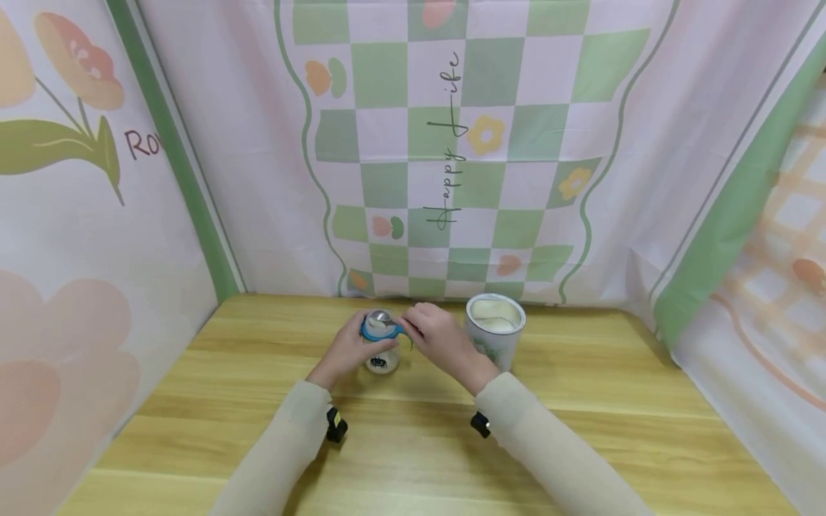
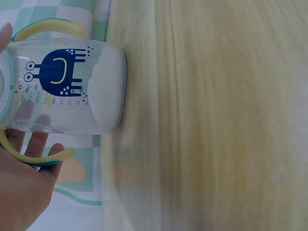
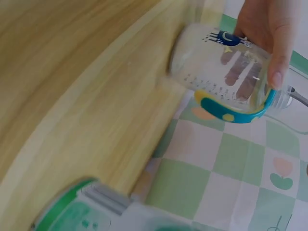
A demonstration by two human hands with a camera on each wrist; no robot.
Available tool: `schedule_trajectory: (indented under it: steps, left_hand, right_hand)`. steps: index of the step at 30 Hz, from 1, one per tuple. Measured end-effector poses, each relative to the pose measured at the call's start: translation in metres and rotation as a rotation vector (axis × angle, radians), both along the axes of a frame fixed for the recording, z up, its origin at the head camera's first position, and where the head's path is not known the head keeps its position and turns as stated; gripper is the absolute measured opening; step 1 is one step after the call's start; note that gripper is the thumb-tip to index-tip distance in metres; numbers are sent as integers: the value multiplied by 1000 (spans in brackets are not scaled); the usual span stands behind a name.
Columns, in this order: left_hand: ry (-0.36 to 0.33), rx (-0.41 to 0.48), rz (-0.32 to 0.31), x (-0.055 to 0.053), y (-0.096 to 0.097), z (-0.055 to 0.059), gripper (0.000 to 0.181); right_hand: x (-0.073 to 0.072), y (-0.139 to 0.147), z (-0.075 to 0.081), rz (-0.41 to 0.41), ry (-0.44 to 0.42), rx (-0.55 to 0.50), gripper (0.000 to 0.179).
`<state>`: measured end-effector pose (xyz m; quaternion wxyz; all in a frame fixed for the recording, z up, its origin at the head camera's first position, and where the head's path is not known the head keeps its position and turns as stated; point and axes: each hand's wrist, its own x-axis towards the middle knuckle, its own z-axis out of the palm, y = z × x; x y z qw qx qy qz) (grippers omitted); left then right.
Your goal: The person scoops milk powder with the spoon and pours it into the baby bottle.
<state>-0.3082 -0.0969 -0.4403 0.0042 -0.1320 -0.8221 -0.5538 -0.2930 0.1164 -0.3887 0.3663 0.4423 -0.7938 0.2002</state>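
A clear baby bottle with a dark blue cartoon animal print and blue-and-yellow handles stands on the table. White contents fill its bottom part in the left wrist view. My left hand grips the bottle near its neck, thumb in front and fingers behind. With its fingertips my right hand pinches the handle of a metal spoon, whose bowl is at the bottle's open mouth. In the right wrist view the spoon's thin handle shows beside the neck, while the right hand itself is out of sight.
Right of the bottle, just beyond my right wrist, stands an open white-and-green can with pale contents inside. The wooden table ends at a hanging checkered cloth at the back. More printed cloth hangs on both sides.
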Motion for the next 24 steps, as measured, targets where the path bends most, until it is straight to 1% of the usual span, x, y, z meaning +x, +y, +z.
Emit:
schedule_trajectory:
  steps: [8,13,16,19,24]
  left_hand:
    - [-10,-9,1,0,-1,1,79]
    - [-18,0,-2,1,-1,1,83]
    - [-18,5,-3,1,-1,1,83]
    - [-16,9,-1,1,-1,1,82]
    - [-9,-2,1,1,0,1,84]
  right_hand:
    - [3,7,3,35,151,156,15]
    - [4,7,6,54,255,225,11]
    - [5,7,7,58,304,242,9]
    - [4,8,5,54,323,241,8]
    - [4,9,2,42,317,231,9]
